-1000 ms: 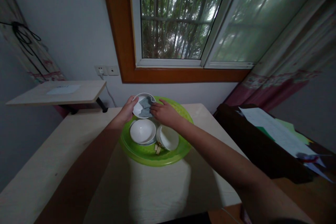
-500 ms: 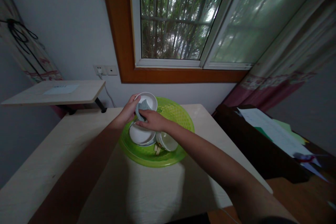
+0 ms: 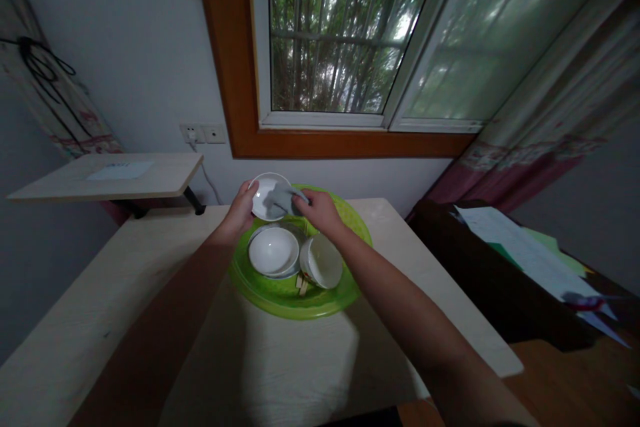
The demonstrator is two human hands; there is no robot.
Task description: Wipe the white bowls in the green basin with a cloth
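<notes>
My left hand (image 3: 241, 208) grips a white dish (image 3: 263, 199) by its left rim, tilted toward me above the far side of a green tray (image 3: 295, 310). In my right hand (image 3: 320, 209) is a grey-blue cloth (image 3: 287, 200), pinched and lying over the right side of the dish. Below, on the tray, a white bowl (image 3: 271, 250) rests on other dishes. Beside it a larger cream bowl (image 3: 325, 261) lies tipped on its side. Wooden chopstick ends (image 3: 303, 285) poke out between the bowls.
The tray stands on a pale wooden table (image 3: 280, 360) below a window (image 3: 345, 40). A raised shelf (image 3: 130, 177) with a paper is at the left. To the right, a dark cabinet (image 3: 480, 273) holds papers and scissors (image 3: 587, 300).
My right hand has moved right and up with the cloth, from the dish's lower left to its right side. The dish has shifted slightly left, and the bowls below show more.
</notes>
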